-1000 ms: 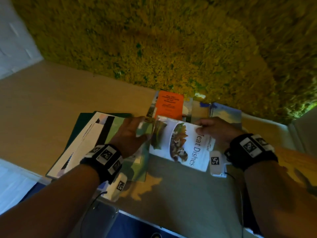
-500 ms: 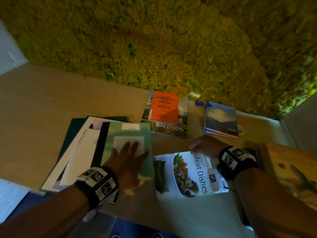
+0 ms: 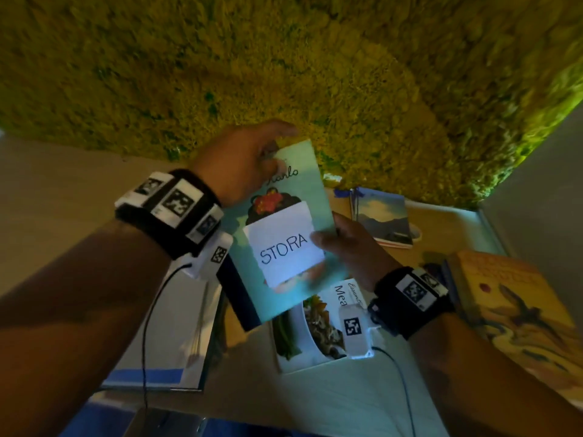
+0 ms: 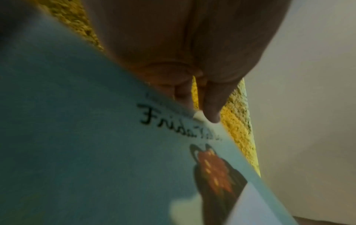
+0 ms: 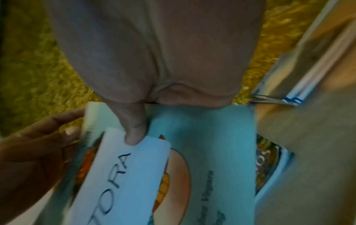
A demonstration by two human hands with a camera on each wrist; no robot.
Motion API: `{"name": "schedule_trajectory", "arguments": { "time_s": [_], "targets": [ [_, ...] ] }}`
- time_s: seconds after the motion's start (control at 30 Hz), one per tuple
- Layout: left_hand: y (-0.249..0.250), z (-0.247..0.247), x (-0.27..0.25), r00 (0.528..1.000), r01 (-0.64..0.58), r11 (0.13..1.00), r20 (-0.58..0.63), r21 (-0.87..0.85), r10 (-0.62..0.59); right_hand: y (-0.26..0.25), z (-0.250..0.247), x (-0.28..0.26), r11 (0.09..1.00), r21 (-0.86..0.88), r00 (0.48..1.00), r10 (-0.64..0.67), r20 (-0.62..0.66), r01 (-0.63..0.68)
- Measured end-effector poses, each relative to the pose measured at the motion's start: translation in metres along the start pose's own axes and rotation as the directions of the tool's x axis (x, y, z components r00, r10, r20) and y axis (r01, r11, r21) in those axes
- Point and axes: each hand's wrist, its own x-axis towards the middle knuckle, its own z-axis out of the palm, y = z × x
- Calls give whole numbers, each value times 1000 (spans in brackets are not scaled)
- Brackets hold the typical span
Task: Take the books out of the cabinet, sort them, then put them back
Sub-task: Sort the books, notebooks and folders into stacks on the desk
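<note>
Since the earlier frames both hands have left the tabletop: a thin teal book (image 3: 284, 234) now hangs in the air between them, above the "Meat Dishes" cookbook (image 3: 310, 335), which lay under the right hand a moment ago and now rests flat on the table (image 3: 63, 197).

The left hand (image 3: 243, 162) pinches the teal book's top corner, thumb on the cover. The right hand (image 3: 350, 247) grips its right edge, thumb pressed onto the white "STORA" label (image 3: 287, 244). Both are closed on the book, neither spread wide.

This looks like the sorting step. To do it well, I judge the grip should move toward the spine, since a corner pinch lets so thin a book bend, and the cover should be read before choosing a pile.

Largest of the rest, a sand-coloured hardback (image 3: 517, 313) lies on the right; a stack of flat folders (image 3: 164, 339) sits under the left forearm; a small landscape-cover book (image 3: 383, 219) rests near the mossy wall (image 3: 284, 58). No cabinet is in view, so what it holds cannot be told.
</note>
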Motion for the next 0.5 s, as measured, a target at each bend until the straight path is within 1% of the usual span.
{"name": "schedule_trajectory", "arguments": {
  "time_s": [0.07,0.1,0.13,0.17,0.2,0.23,0.27,0.3,0.33,0.37,0.4,0.43,0.47,0.5],
  "targets": [
    [-9,18,-4,986,-69,985,-138,155,91,18,2,-9,968,238,995,94,-37,-82],
    [-13,29,-11,973,-98,980,-189,170,130,27,2,-15,927,355,987,151,-54,-122],
    [-22,45,-19,965,-119,983,-218,140,147,36,2,-22,879,449,974,216,-74,-161],
    [-30,63,-28,970,-108,989,-207,100,126,43,3,-30,824,533,956,280,-86,-193],
    [-39,84,-37,986,-78,994,-144,78,89,50,4,-39,775,591,935,341,-92,-224],
    [-46,105,-45,999,-22,996,-22,91,24,57,5,-49,729,635,914,396,-86,-256],
    [-54,126,-53,991,30,990,124,135,-47,61,6,-58,700,643,886,458,-69,-311],
    [-57,144,-61,953,81,977,273,198,-134,66,6,-64,695,601,848,528,-55,-394],
    [-63,162,-69,895,112,960,393,255,-209,69,5,-69,707,503,801,597,-49,-497],
    [-66,176,-78,834,138,941,477,310,-279,75,2,-71,726,355,753,653,-85,-590],
    [-72,189,-84,798,148,926,512,347,-319,81,-4,-73,741,152,722,671,-167,-654],
    [-73,196,-90,785,169,910,507,378,-356,89,-13,-74,717,-104,713,646,-272,-689],
    [-78,204,-92,793,205,898,472,388,-385,96,-20,-76,627,-361,724,589,-360,-690],
    [-79,207,-92,800,269,884,422,383,-426,100,-27,-81,502,-532,727,544,-419,-682]
  ]
}}
